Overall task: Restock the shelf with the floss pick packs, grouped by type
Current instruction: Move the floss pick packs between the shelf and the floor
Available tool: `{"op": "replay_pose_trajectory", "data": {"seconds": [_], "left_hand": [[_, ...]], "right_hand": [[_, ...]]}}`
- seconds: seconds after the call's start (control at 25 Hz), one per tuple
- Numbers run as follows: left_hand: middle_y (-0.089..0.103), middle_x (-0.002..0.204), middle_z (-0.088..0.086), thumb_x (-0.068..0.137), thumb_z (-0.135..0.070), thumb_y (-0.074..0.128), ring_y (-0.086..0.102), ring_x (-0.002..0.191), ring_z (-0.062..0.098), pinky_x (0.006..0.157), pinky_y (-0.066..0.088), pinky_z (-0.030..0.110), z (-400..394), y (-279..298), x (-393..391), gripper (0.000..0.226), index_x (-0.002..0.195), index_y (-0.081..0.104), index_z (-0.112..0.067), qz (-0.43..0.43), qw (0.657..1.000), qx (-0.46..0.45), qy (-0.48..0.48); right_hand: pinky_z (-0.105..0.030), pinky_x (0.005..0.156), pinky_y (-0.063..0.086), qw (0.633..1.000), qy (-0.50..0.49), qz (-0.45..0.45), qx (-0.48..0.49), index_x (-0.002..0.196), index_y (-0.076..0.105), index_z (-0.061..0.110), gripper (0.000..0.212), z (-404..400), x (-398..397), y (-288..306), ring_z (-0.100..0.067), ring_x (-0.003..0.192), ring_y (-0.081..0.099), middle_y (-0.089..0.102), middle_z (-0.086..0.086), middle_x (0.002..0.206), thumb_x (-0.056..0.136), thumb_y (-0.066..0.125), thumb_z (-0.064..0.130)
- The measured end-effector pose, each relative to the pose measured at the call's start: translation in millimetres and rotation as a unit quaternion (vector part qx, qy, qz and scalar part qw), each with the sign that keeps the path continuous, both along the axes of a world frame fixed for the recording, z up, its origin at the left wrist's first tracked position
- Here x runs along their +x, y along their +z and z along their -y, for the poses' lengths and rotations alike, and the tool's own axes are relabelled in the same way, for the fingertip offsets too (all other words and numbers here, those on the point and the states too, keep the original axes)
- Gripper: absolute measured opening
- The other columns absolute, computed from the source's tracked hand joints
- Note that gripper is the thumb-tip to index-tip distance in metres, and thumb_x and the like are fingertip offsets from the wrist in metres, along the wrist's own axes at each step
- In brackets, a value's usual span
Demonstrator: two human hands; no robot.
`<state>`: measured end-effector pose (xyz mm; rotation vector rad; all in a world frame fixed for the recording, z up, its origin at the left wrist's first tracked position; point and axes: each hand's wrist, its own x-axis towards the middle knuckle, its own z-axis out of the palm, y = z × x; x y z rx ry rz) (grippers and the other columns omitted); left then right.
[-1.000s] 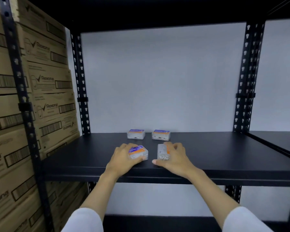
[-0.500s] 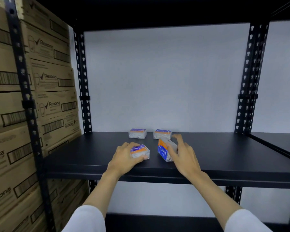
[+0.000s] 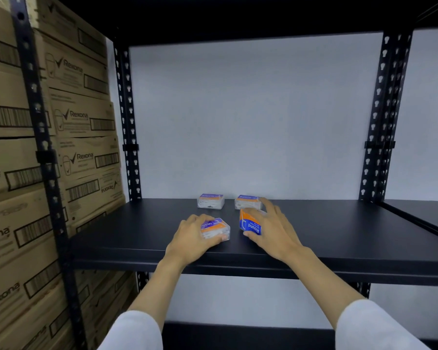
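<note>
Black shelf point(image 3: 339, 238), white wall behind. Left hand point(image 3: 195, 238) grips flat "Smooth" pack point(image 3: 216, 228); right hand point(image 3: 271, 228) pinches tilted "Round" pack point(image 3: 249, 223). Two matching packs just beyond fingertips. Lay Round pack flat, label up, squarely before rear Round pack point(image 3: 247, 202).

The shelf point(image 3: 339, 233) lies bare right of the packs. Two rear packs point(image 3: 211, 201) stand by the back wall; cartons point(image 3: 86, 147) close the left side.
</note>
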<state>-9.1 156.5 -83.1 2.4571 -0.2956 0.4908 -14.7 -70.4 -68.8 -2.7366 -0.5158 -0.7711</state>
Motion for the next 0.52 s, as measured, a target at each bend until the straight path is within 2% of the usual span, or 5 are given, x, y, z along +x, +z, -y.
{"op": "replay_pose_trajectory", "data": {"seconds": [0.08, 0.16, 0.28, 0.4, 0.52], "left_hand": [[0.049, 0.121, -0.008, 0.077, -0.058, 0.067, 0.044, 0.111, 0.014, 0.091, 0.043, 0.03, 0, -1, 1, 0.057, 0.127, 0.049, -0.036, 0.001, 1.0, -0.002, -0.002], [0.05, 0.119, -0.008, 0.077, -0.058, 0.068, 0.045, 0.111, 0.015, 0.092, 0.044, 0.031, 0, -2, 2, 0.057, 0.126, 0.05, -0.037, 0.001, 1.0, -0.007, -0.006], [0.049, 0.116, -0.009, 0.076, -0.058, 0.068, 0.046, 0.109, 0.014, 0.091, 0.044, 0.031, 1, -2, 1, 0.057, 0.126, 0.051, -0.036, 0.001, 1.0, -0.01, -0.004], [0.049, 0.115, -0.009, 0.076, -0.057, 0.068, 0.047, 0.109, 0.015, 0.091, 0.043, 0.031, 1, -2, 2, 0.056, 0.126, 0.051, -0.036, 0.003, 1.0, -0.008, -0.003], [0.049, 0.117, -0.008, 0.076, -0.057, 0.068, 0.046, 0.11, 0.015, 0.093, 0.044, 0.034, 0, -2, 3, 0.056, 0.126, 0.051, -0.037, 0.002, 1.0, -0.007, -0.002]], "right_hand": [[-0.031, 0.102, 0.04, 0.996, 0.032, -0.06, 0.057, 0.141, 0.038, 0.031, 0.062, -3, 6, -1, -0.023, 0.127, 0.039, 0.03, -0.002, 0.143, 0.086, 0.067, 0.032], [-0.023, 0.098, 0.039, 0.982, 0.051, -0.086, 0.161, 0.137, 0.045, 0.028, 0.059, -4, 5, 0, -0.018, 0.121, 0.044, 0.037, -0.002, 0.134, 0.084, 0.07, 0.027], [-0.019, 0.094, 0.037, 0.95, 0.068, -0.11, 0.286, 0.127, 0.054, 0.029, 0.053, 4, 0, -2, -0.011, 0.113, 0.047, 0.04, 0.005, 0.122, 0.079, 0.075, 0.034], [-0.027, 0.099, 0.038, 0.968, 0.026, -0.113, 0.224, 0.128, 0.051, 0.037, 0.061, 14, -2, -10, -0.015, 0.114, 0.041, 0.047, 0.008, 0.122, 0.073, 0.074, 0.051], [-0.028, 0.097, 0.036, 0.984, -0.011, -0.086, 0.155, 0.129, 0.05, 0.04, 0.061, 12, -2, -12, -0.017, 0.112, 0.036, 0.051, 0.006, 0.12, 0.074, 0.069, 0.055]]}}
